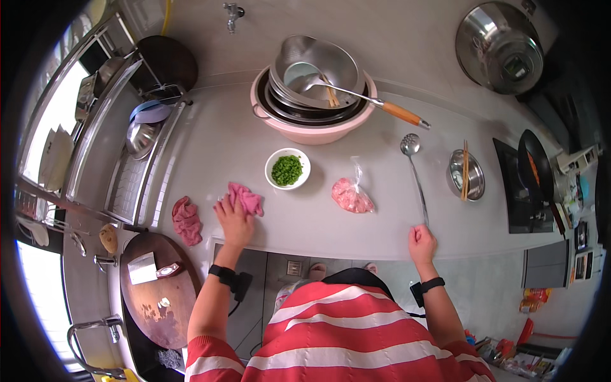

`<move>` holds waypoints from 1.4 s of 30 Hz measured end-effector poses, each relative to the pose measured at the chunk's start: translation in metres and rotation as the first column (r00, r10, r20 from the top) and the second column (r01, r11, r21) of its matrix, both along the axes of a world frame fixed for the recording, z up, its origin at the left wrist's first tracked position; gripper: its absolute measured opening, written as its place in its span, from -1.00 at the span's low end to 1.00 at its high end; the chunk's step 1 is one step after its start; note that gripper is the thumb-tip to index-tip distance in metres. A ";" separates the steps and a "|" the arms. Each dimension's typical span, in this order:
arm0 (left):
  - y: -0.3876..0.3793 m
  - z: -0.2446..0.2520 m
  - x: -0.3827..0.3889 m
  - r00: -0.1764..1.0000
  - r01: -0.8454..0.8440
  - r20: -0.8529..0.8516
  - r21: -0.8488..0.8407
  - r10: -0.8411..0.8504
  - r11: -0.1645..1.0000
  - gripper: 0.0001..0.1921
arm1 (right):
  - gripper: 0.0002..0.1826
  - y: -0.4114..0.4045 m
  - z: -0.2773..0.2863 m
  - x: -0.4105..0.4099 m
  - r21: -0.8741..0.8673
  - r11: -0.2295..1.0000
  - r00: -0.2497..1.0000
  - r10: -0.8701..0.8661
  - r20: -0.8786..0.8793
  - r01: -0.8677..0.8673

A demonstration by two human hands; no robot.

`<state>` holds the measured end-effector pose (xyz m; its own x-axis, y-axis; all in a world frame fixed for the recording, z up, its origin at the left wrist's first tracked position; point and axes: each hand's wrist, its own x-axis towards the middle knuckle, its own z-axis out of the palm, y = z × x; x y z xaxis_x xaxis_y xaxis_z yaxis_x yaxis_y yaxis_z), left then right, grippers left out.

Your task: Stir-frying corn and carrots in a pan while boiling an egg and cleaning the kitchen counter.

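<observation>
My left hand point(235, 222) lies on a pink cloth point(246, 198) on the grey counter, its fingers spread over the cloth's left part. Left of it is a darker pink, crumpled cloth point(186, 221). My right hand point(422, 243) is closed at the lower end of the long handle of a slotted metal ladle point(410, 144), which lies on the counter. Between and beyond my hands stand a white bowl point(269, 170) of chopped green vegetable and a knotted clear plastic bag of pink minced meat point(352, 195). Right of the ladle is a steel bowl point(474, 176) with wooden chopsticks point(465, 167) across it.
A pink basin point(310, 136) holds stacked steel bowls and a wooden-handled wok spatula or ladle point(401, 113). A wok point(530, 162) sits on the right hob. At left are a dish rack point(162, 157) and a round chopping board point(176, 315) with a cleaver point(143, 269) over the sink.
</observation>
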<state>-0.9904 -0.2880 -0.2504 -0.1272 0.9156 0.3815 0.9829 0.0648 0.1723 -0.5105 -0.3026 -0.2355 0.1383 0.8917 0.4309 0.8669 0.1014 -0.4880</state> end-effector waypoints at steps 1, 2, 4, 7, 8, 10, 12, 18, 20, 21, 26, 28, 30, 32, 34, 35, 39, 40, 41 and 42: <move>-0.003 0.002 0.024 0.998 0.051 0.031 0.010 -0.051 0.999 -0.35 | -0.80 0.001 -0.001 0.002 0.005 1.000 1.000 -0.003 -0.008 0.003; -0.006 0.004 0.050 0.972 0.199 0.138 -0.052 -0.191 0.979 -0.30 | -0.80 0.002 -0.002 0.005 0.000 1.000 1.000 -0.015 -0.009 0.015; -0.019 0.023 0.115 0.874 0.448 0.257 -0.100 -0.412 0.888 -0.30 | -0.79 0.002 -0.004 0.003 0.010 1.000 1.000 0.001 -0.029 -0.001; -0.039 0.048 0.165 0.730 0.673 0.298 -0.157 -0.615 0.723 -0.40 | -0.80 0.000 -0.003 0.004 -0.020 1.000 1.000 0.009 -0.011 -0.009; -0.038 0.046 0.154 0.735 0.669 0.294 -0.168 -0.611 0.724 -0.40 | -0.80 -0.001 -0.004 0.003 -0.011 1.000 0.998 0.017 -0.056 -0.018; -0.027 0.042 0.115 0.608 0.790 0.246 -0.088 -0.755 0.607 -0.44 | -0.79 -0.002 -0.005 0.006 0.003 1.000 0.997 0.021 -0.078 -0.021; -0.038 0.033 0.063 0.777 0.611 0.253 -0.080 -0.577 0.788 -0.51 | -0.79 -0.004 -0.007 0.010 0.024 1.000 0.994 -0.001 -0.106 0.004; -0.069 0.015 -0.030 0.996 0.037 0.077 -0.012 -0.036 0.999 -0.60 | -0.79 -0.001 -0.006 0.012 0.003 1.000 1.000 -0.027 -0.012 0.027; -0.061 0.014 0.000 0.993 0.081 0.096 -0.089 -0.072 0.993 -0.56 | -0.78 0.000 -0.008 0.011 0.010 0.999 0.998 -0.052 -0.026 0.052; -0.056 0.015 0.025 0.977 0.194 0.101 -0.071 -0.186 0.979 -0.53 | -0.77 0.000 -0.009 0.011 0.013 0.997 0.997 -0.070 -0.043 0.071; -0.030 0.040 0.185 0.679 0.734 0.241 -0.195 -0.693 0.651 -0.37 | -0.72 -0.001 -0.008 0.001 0.049 0.996 0.994 -0.070 -0.088 0.075; -0.020 0.026 0.240 0.547 0.837 0.232 -0.150 -0.804 0.527 -0.37 | -0.70 0.003 -0.006 0.003 0.077 0.994 0.990 -0.065 -0.122 0.074; -0.010 0.032 0.269 0.477 0.875 0.231 -0.214 -0.848 0.434 -0.39 | -0.70 -0.002 -0.006 0.006 0.071 0.991 0.979 -0.101 -0.175 0.115; -0.005 0.031 0.270 0.452 0.888 0.240 -0.213 -0.859 0.408 -0.39 | -0.70 -0.002 -0.006 0.006 0.058 0.992 0.982 -0.098 -0.158 0.108; -0.001 0.022 0.238 0.396 0.918 0.355 -0.167 -0.847 0.359 -0.36 | -0.71 -0.001 -0.007 0.006 0.056 0.995 0.986 -0.068 -0.151 0.077; -0.001 0.026 0.217 0.434 0.901 0.350 -0.180 -0.830 0.395 -0.34 | -0.71 -0.001 -0.008 0.009 0.051 0.995 0.985 -0.082 -0.152 0.090; -0.018 0.040 0.086 0.704 0.706 0.315 -0.212 -0.637 0.676 -0.29 | -0.72 -0.002 -0.010 0.015 0.057 0.996 0.987 -0.064 -0.144 0.073; -0.024 0.026 0.042 0.741 0.647 0.326 -0.111 -0.587 0.755 -0.32 | -0.72 0.000 -0.009 0.013 0.030 0.997 0.984 -0.067 -0.168 0.073; -0.028 0.026 0.006 0.835 0.527 0.296 -0.182 -0.464 0.830 -0.37 | -0.72 0.000 -0.009 0.014 0.023 0.997 0.983 -0.064 -0.170 0.069; -0.038 0.021 -0.034 0.917 0.383 0.207 -0.206 -0.342 0.901 -0.40 | -0.72 0.001 -0.008 0.013 0.025 0.997 0.985 -0.071 -0.158 0.076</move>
<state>-1.0244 -0.3256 -0.2291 0.1896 0.9704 0.1497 0.9057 -0.2317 0.3549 -0.4977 -0.3020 -0.2432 0.2712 0.8630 0.4262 0.7858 0.0572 -0.6158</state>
